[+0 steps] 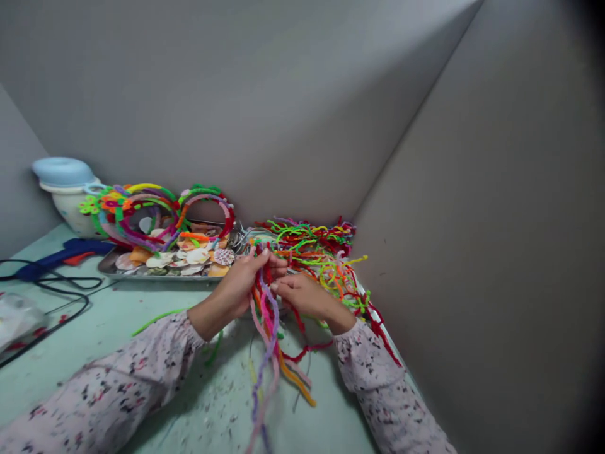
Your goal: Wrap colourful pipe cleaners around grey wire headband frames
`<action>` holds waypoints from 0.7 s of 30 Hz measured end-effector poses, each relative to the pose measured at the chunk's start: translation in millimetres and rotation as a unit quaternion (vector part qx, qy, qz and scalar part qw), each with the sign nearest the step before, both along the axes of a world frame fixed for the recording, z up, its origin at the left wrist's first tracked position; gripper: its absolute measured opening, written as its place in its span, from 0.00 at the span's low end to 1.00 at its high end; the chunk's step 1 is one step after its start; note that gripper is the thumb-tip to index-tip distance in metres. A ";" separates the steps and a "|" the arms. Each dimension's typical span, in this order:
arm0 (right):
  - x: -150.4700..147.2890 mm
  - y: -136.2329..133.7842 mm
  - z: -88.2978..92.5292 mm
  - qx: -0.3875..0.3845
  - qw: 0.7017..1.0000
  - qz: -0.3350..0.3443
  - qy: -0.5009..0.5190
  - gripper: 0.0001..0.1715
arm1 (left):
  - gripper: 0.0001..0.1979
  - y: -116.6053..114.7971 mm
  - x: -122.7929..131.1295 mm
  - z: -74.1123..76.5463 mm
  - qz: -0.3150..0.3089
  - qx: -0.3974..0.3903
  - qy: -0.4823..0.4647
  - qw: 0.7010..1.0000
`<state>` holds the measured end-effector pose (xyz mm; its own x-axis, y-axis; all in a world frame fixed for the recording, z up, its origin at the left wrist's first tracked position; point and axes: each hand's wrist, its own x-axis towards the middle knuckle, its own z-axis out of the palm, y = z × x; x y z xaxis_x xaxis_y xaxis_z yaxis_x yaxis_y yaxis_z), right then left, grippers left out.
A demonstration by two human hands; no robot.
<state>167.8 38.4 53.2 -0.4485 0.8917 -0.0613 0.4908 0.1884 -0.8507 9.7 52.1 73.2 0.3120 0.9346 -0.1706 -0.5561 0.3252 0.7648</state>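
Observation:
A bundle of fuzzy pipe cleaners (268,321) in purple, pink, orange and red hangs from my left hand (247,275), whose fingers are wrapped round its upper part. The loose ends trail down toward the front of the table. My right hand (305,295) is beside the bundle, its thumb and fingers pinched together at a red pipe cleaner (300,323) that droops below it. Just behind both hands lies a tangled heap of pipe cleaners (312,243) in red, green and yellow. The fingertips are partly hidden.
A metal tray (155,279) holds seashells (197,256), with colourful wrapped headbands (208,193) standing on it. Farther left are a blue glue gun (51,260) with a black cord, a lidded pot (69,192) and a plastic bag (16,318). Grey walls (265,113) enclose the pale green table (203,403).

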 end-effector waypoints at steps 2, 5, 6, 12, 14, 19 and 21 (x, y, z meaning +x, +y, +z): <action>1.2 -2.5 2.3 0.004 0.999 0.038 -0.025 0.20 | 0.08 3.7 -7.2 4.1 0.009 0.020 -0.035 0.999; 12.4 -7.4 12.8 -0.029 0.994 0.084 -0.061 0.21 | 0.11 15.0 -22.7 14.0 0.030 0.019 -0.080 0.996; 18.1 -9.1 18.0 -0.035 0.993 0.086 -0.070 0.21 | 0.12 18.9 -27.8 17.3 0.029 0.019 -0.085 0.996; 76.4 -15.4 47.5 0.031 0.988 0.050 -0.142 0.25 | 0.16 27.7 -43.9 32.1 0.035 0.024 -0.079 0.996; 101.1 -12.3 48.6 0.051 0.975 -0.055 -0.209 0.26 | 0.15 25.3 -42.9 34.4 0.031 0.022 -0.076 0.996; 128.7 11.6 26.2 0.048 0.898 -0.245 -0.362 0.24 | 0.12 13.4 -28.1 29.7 -0.008 0.001 -0.047 0.999; 123.6 23.7 15.3 0.137 0.881 -0.309 -0.331 0.20 | 0.09 7.3 -20.3 24.8 -0.031 -0.003 -0.029 0.999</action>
